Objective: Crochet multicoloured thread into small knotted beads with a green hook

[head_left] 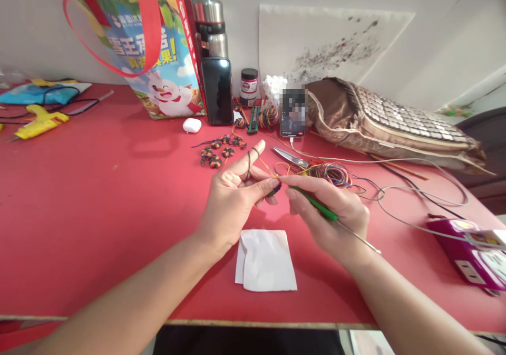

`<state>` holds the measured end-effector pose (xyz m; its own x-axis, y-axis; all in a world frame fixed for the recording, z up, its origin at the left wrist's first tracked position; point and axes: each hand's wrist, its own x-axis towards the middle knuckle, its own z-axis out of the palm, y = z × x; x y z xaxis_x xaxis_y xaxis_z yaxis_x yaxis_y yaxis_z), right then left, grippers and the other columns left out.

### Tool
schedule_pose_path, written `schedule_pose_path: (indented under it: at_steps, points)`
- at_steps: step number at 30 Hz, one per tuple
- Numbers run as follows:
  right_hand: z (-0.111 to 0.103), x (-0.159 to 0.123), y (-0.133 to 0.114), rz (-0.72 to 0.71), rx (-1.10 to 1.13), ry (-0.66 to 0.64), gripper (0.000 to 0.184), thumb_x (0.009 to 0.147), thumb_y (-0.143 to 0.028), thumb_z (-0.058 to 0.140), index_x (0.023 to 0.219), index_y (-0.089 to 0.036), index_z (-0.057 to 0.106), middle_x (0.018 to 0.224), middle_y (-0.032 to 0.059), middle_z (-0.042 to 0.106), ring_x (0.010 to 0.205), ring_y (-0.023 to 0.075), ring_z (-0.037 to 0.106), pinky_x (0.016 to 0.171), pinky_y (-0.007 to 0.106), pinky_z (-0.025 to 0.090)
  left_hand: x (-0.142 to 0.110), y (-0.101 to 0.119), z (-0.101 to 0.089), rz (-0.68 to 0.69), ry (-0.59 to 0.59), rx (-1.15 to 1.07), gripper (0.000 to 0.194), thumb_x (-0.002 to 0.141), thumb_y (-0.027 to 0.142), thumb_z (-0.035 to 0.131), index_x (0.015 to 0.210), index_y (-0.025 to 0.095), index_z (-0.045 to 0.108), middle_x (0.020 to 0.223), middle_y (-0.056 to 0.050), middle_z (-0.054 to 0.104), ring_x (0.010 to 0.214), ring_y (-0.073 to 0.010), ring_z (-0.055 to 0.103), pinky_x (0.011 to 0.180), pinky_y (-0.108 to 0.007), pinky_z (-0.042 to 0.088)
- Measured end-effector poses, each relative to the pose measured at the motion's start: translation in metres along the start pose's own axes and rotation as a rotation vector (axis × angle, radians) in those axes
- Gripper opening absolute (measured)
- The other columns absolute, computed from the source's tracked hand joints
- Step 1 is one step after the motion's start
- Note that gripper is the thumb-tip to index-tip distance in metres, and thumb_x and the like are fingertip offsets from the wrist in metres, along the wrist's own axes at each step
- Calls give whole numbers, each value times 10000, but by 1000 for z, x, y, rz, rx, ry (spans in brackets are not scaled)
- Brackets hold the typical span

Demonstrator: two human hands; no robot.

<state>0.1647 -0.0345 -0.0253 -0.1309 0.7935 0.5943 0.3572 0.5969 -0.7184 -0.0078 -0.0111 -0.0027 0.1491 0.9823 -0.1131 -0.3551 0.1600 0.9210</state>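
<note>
My left hand [242,189] pinches a small dark crochet piece [274,190] between thumb and fingers. Yarn loops round its raised index finger and runs down to the piece. In my right hand [336,212] is a crochet hook with a green handle [316,204], its tip end meeting the piece at my left fingertips. Just behind my hands lie several small multicoloured crochet rounds [227,153]. A loose skein of multicoloured yarn [330,173] rests beyond my right hand, with scissors [290,157] beside it.
A folded white tissue [269,260] lies on the red table [118,197] between my forearms. Behind stand a gift bag [166,54], a dark phone [217,91], a steel flask [215,28] and a lit phone [292,125] with a cable. A purple power strip [454,239] sits right; a yellow glue gun [41,123] left.
</note>
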Motion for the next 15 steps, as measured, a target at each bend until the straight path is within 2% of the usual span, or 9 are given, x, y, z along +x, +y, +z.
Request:
schedule_pose_path:
  at_steps: [5,10,13,15]
  points:
    - [9,-3,1,-71,-96,38,280,1011,-68,669,1214,-218,790,910,22,839,737,143,784,725,259,652,-1,-4,1,-59,-17,-54,882,750,181,932,1575,199,621,732,39,745,606,-100,654,594,-223,496]
    - [13,-1,-1,-137,-27,58,382,983,-33,669,1276,-250,784,900,39,795,729,163,731,691,311,638,0,-2,1,-88,-40,-109,905,739,210,942,1578,144,608,719,35,744,598,-98,652,611,-229,492]
    - [12,-1,-3,-180,27,47,379,985,-34,645,1273,-233,790,940,69,779,784,178,738,716,327,636,1,0,0,-88,-49,-135,888,714,209,962,1542,150,647,705,40,731,614,-101,651,630,-237,501]
    - [11,-3,-2,-156,49,58,356,1002,-59,630,1265,-232,794,948,71,772,784,179,734,720,333,632,2,1,-1,-100,-52,-152,875,705,205,971,1524,172,666,708,47,723,622,-106,654,645,-249,514]
